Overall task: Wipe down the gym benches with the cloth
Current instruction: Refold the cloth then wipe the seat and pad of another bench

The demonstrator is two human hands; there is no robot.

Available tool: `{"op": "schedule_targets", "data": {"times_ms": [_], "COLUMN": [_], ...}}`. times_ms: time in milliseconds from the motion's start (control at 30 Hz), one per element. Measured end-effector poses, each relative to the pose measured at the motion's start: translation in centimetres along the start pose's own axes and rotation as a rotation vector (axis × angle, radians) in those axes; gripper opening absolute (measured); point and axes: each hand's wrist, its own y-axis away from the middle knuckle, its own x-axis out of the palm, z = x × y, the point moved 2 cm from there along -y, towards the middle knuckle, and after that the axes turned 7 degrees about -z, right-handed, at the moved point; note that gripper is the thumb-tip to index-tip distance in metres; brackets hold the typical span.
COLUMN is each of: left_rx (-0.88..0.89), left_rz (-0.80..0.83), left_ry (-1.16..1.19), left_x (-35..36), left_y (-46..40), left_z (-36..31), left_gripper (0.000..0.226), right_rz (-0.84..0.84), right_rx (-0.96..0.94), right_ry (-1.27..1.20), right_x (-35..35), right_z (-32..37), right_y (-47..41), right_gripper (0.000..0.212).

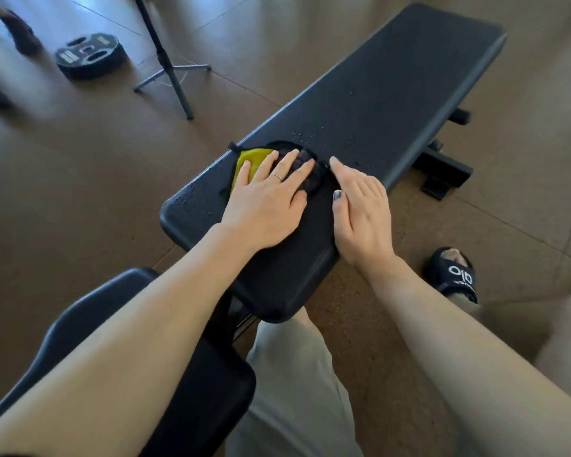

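barely started imo. left hand (264,196) presses the cloth (254,161) flat on the table's (409,77) near end, right hand (360,209) rests flat beside it. droplets (310,133) ahead unwiped, far half untouched.

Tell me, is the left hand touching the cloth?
Touching. The head view shows the left hand lying flat on the cloth, fingers spread across it on the bench.

cloth (279,166) on bench (393,94), weight plate (88,56) left
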Motion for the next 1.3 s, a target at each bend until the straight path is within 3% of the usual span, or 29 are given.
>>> {"op": "schedule_targets", "data": {"times_ms": [133,233,333,600,767,933,1100,1300], "left_rx": [0.147,0.222,0.140,-0.138,-0.401,-0.571,-0.612,-0.578], "left_rz": [-0.008,0.003,-0.028,-0.132,-0.085,-0.182,-0.225,-0.013], "left_ry": [0.011,0.019,0.002,0.045,0.106,0.292,0.349,0.139], "left_x": [0.2,0.1,0.3,-0.2,-1.6,-1.4,-1.1,-2.6], "left_y": [3.8,2.7,-2.2,-6.2,-0.1,8.5,7.7,-1.2], "left_z": [-0.9,0.2,1.3,5.5,9.0,11.2,11.0,9.1], "left_gripper": [0.055,0.056,0.056,0.049,0.048,0.047,0.046,0.036], "right_rz": [-0.017,-0.112,-0.177,-0.156,-0.152,-0.143,-0.148,-0.155], "right_rx": [-0.001,0.287,0.489,0.422,0.390,0.374,0.389,0.401], "right_ry": [-0.057,-0.197,-0.190,-0.098,-0.068,-0.039,-0.030,-0.016], "right_x": [-0.2,0.1,0.8,1.2,1.0,1.1,1.3,1.3], "right_z": [0.1,0.3,1.4,1.1,1.0,1.5,1.8,1.6], "right_y": [-0.2,-1.9,-3.2,-3.3,-2.9,-2.5,-2.5,-2.9], "right_gripper": [0.037,0.029,0.030,0.022,0.012,0.011,0.014,0.014]}}
